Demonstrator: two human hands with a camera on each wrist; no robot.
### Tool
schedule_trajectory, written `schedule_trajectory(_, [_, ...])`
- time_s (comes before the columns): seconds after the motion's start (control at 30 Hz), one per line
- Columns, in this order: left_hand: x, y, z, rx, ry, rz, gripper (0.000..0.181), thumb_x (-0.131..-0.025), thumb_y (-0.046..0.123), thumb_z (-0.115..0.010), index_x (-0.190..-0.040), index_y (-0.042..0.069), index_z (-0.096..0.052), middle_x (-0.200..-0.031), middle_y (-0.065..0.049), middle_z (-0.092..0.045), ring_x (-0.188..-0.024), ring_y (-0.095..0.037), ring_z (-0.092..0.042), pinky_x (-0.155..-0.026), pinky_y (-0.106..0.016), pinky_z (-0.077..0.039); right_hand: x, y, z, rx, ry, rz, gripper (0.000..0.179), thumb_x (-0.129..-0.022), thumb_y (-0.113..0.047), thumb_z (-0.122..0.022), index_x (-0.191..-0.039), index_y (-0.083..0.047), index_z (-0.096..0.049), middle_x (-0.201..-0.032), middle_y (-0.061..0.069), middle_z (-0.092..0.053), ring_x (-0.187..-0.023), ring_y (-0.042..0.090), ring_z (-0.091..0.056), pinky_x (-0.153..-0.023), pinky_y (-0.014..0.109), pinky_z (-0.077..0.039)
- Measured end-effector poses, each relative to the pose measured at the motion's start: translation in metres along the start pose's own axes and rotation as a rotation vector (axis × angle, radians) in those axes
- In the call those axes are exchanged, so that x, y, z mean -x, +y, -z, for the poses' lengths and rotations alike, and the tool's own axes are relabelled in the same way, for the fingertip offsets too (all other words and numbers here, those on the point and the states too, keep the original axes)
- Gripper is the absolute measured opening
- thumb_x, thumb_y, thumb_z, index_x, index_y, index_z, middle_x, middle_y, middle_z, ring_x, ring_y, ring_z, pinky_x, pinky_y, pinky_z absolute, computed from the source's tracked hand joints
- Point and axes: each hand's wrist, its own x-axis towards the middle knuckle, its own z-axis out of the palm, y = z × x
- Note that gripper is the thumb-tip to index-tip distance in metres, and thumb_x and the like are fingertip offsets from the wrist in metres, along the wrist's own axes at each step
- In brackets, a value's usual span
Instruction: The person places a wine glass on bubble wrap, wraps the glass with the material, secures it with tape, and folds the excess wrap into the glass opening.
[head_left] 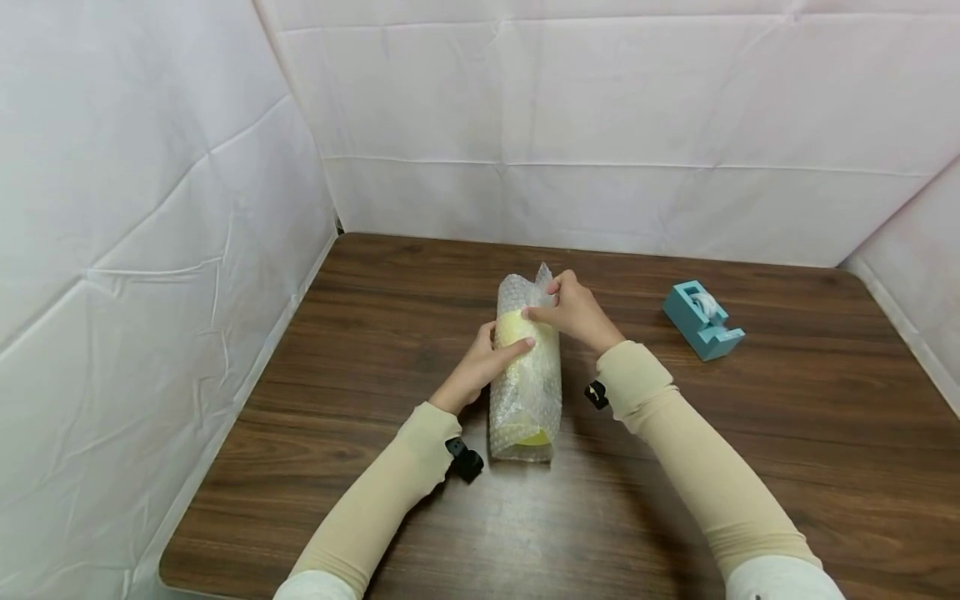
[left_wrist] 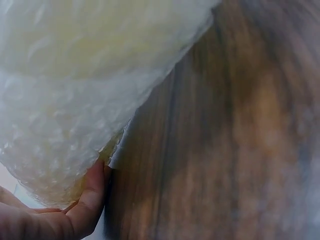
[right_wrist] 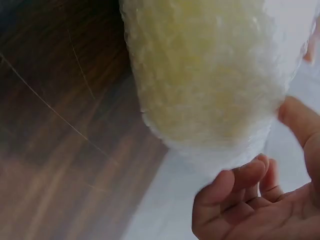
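Note:
A yellow object rolled in clear bubble wrap (head_left: 525, 392) lies lengthwise on the table, its kind hidden by the layers. My left hand (head_left: 483, 364) grips the roll from its left side, thumb across the top. In the left wrist view, the fingers (left_wrist: 92, 195) curl under the wrap's edge. At the far right end, my right hand (head_left: 573, 312) pinches the loose bubble wrap, which rises there in a pointed flap (head_left: 543, 273). The right wrist view shows bent fingers (right_wrist: 215, 192) against the end of the wrap and the thumb over its side.
A blue tape dispenser (head_left: 701, 321) with a roll of clear tape stands to the right of the hands. The dark wooden table (head_left: 360, 333) is bordered by white cloth walls (head_left: 600, 125) at the back and sides.

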Motion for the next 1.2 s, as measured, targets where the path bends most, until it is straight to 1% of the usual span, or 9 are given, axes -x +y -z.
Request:
schedule_trajectory(0.1, [0.000,0.001,-0.001,-0.007,0.007,0.014,0.093,-0.087,0.051,-0.064,-0.153,0.012,-0.013,-0.152,-0.018,-0.026,-0.133,-0.035,-0.040,-0.107,-0.053,-0.036,-0.006,0.009,0.000,-0.086,-0.076,-0.111,0.069,-0.087,-0.047,-0.067,-0.128,-0.003,-0.033,-0.117,0.018,-0.046,-0.098,0.028,-0.051,-0.082,0.042,-0.048])
schedule_trajectory(0.17, [0.000,0.001,-0.002,-0.008,0.009,0.021,0.092,-0.087,0.051,-0.065,-0.153,0.012,-0.013,-0.149,-0.019,-0.031,-0.129,-0.035,-0.045,-0.105,-0.052,-0.038,-0.009,0.014,-0.001,-0.144,-0.114,-0.169,0.075,-0.087,-0.050,-0.064,-0.133,-0.003,-0.029,-0.128,0.019,-0.043,-0.107,0.029,-0.051,-0.090,0.045,-0.049])
schedule_trajectory(0.27, [-0.001,0.002,-0.003,-0.017,0.006,0.029,0.092,-0.086,0.050,-0.066,-0.152,0.013,-0.014,-0.143,-0.018,-0.039,-0.120,-0.032,-0.052,-0.101,-0.049,-0.043,-0.011,0.021,-0.005,-0.216,-0.124,-0.207,0.077,-0.088,-0.052,-0.061,-0.136,-0.003,-0.026,-0.133,0.020,-0.040,-0.112,0.029,-0.050,-0.092,0.045,-0.051])
schedule_trajectory(0.37, [-0.001,0.003,-0.004,-0.026,0.003,0.032,0.093,-0.086,0.051,-0.066,-0.152,0.014,-0.014,-0.138,-0.018,-0.044,-0.114,-0.031,-0.056,-0.098,-0.047,-0.046,-0.010,0.025,-0.009,-0.262,-0.094,-0.219,0.076,-0.088,-0.054,-0.060,-0.134,-0.004,-0.026,-0.130,0.020,-0.042,-0.110,0.028,-0.051,-0.087,0.041,-0.051])
schedule_trajectory(0.5, [-0.001,0.005,-0.003,-0.041,-0.006,0.030,0.094,-0.086,0.051,-0.066,-0.153,0.014,-0.012,-0.138,-0.018,-0.044,-0.113,-0.031,-0.057,-0.097,-0.048,-0.046,-0.008,0.025,-0.014,-0.309,-0.048,-0.231,0.074,-0.088,-0.055,-0.059,-0.133,-0.005,-0.027,-0.130,0.019,-0.044,-0.110,0.028,-0.051,-0.084,0.037,-0.050])
schedule_trajectory(0.7, [-0.001,0.006,-0.003,-0.057,-0.016,0.027,0.096,-0.086,0.054,-0.065,-0.154,0.015,-0.010,-0.137,-0.018,-0.044,-0.112,-0.031,-0.057,-0.097,-0.048,-0.046,-0.001,0.027,-0.018,-0.392,0.004,-0.217,0.077,-0.087,-0.058,-0.060,-0.132,-0.006,-0.025,-0.125,0.019,-0.045,-0.107,0.028,-0.053,-0.083,0.036,-0.049])
schedule_trajectory(0.97, [-0.002,0.008,-0.001,-0.040,0.008,0.035,0.093,-0.086,0.053,-0.065,-0.153,0.014,-0.013,-0.144,-0.018,-0.038,-0.120,-0.032,-0.051,-0.101,-0.048,-0.043,0.008,0.038,-0.022,-0.561,0.066,-0.188,0.069,-0.091,-0.053,-0.057,-0.132,-0.007,-0.026,-0.123,0.013,-0.038,-0.099,0.022,-0.051,-0.085,0.038,-0.049])
schedule_trajectory(1.07, [-0.002,0.010,0.000,-0.024,0.016,0.028,0.092,-0.087,0.050,-0.066,-0.153,0.013,-0.014,-0.145,-0.019,-0.036,-0.121,-0.033,-0.051,-0.101,-0.048,-0.043,0.011,0.041,-0.021,-0.615,0.047,-0.190,0.067,-0.093,-0.049,-0.057,-0.135,-0.008,-0.025,-0.130,0.016,-0.036,-0.107,0.025,-0.052,-0.091,0.041,-0.050])
schedule_trajectory(1.2, [-0.002,0.015,0.001,-0.003,-0.001,-0.006,0.090,-0.088,0.045,-0.066,-0.153,0.015,-0.012,-0.141,-0.020,-0.039,-0.116,-0.032,-0.054,-0.097,-0.046,-0.046,0.018,0.042,-0.015,-0.676,-0.033,-0.183,0.071,-0.095,-0.048,-0.053,-0.146,-0.013,-0.018,-0.143,0.019,-0.033,-0.126,0.032,-0.046,-0.096,0.047,-0.048])
